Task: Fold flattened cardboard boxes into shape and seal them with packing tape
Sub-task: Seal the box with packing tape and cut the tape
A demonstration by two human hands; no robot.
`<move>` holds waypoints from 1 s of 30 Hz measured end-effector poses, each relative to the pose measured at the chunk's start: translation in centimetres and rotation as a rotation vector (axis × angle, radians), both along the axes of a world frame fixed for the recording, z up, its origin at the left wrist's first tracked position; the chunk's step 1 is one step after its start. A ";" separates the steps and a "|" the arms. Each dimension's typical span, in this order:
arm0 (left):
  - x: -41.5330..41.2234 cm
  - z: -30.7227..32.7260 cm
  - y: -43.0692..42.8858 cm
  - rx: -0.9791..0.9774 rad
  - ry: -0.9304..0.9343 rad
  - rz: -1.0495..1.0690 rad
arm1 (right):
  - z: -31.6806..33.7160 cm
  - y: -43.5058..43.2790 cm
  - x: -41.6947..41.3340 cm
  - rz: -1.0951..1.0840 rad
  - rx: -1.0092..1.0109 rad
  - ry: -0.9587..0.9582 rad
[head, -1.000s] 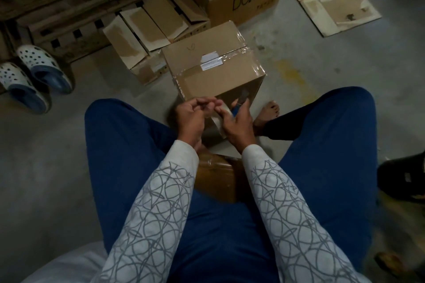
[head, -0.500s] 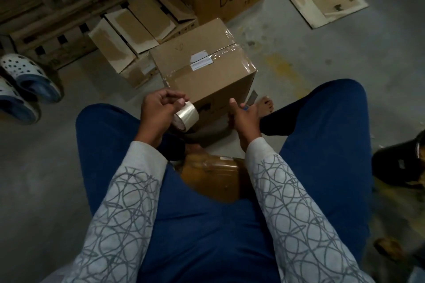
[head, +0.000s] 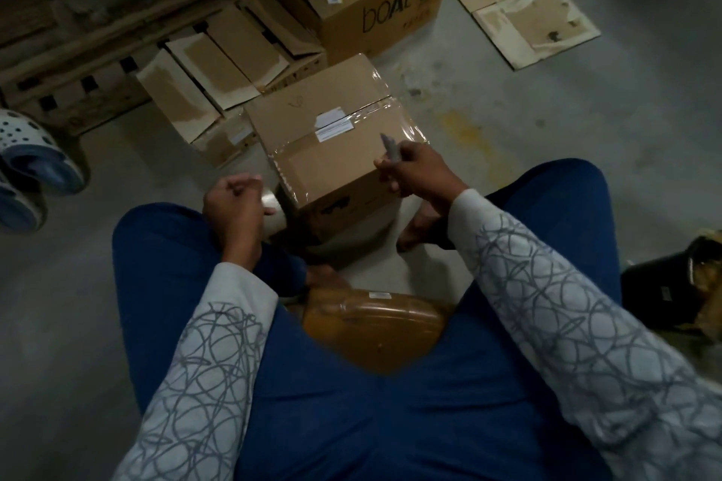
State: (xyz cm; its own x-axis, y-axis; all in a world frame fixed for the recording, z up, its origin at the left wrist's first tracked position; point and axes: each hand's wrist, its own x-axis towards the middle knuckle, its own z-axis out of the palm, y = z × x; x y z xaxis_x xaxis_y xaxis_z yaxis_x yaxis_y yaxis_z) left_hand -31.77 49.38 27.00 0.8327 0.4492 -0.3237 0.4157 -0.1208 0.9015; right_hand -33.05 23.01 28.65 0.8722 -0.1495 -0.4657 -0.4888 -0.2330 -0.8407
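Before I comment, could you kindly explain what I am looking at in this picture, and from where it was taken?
No machine here: a person sits on a concrete floor wearing a head camera, so the one picture looks down on their own arms. The left hand grips a roll of clear tape. The right hand holds a small blade-like tool, probably a cutter, by the taped box. Behind it stand a larger printed box and flattened cardboard; sandals lie at the left.
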 end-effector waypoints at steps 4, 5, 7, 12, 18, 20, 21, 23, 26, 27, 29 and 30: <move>1.6 -1.2 0.7 -0.032 0.001 0.106 | -2.1 -3.5 0.0 0.028 -0.122 0.136; 1.7 -1.6 0.7 -0.051 0.009 0.120 | -2.8 -4.5 -0.1 -0.036 -0.110 0.187; 1.9 -2.1 0.8 -0.067 0.018 0.148 | -3.6 -6.1 0.3 -0.169 -0.100 0.231; 2.8 -3.6 1.0 -0.052 0.014 0.180 | -2.2 -8.0 2.7 -0.482 -0.002 -0.075; 3.1 -4.3 0.5 0.054 -0.100 0.086 | -5.1 -7.7 3.0 -0.533 -0.148 0.135; 3.4 -5.0 0.9 0.107 -0.055 0.056 | -4.8 -6.2 3.3 -0.439 -0.183 0.109; 3.5 -5.5 1.0 0.122 -0.002 0.024 | -4.6 -5.7 3.5 -0.379 -0.245 0.080; 3.6 -6.4 1.0 0.110 0.140 -0.010 | -5.0 -5.2 4.0 -0.272 -0.342 0.034; 3.7 -6.9 0.9 0.017 0.328 -0.031 | -5.5 -5.1 4.5 -0.209 -0.357 0.006; 3.6 -6.9 0.7 0.003 0.370 -0.055 | -5.5 -5.0 4.7 -0.194 -0.343 -0.001; 3.2 -6.7 -0.2 0.008 0.436 -0.174 | -5.9 -4.6 4.7 -0.158 -0.321 0.002; 3.0 -6.6 -0.7 0.019 0.462 -0.243 | -6.1 -4.3 4.7 -0.144 -0.303 0.010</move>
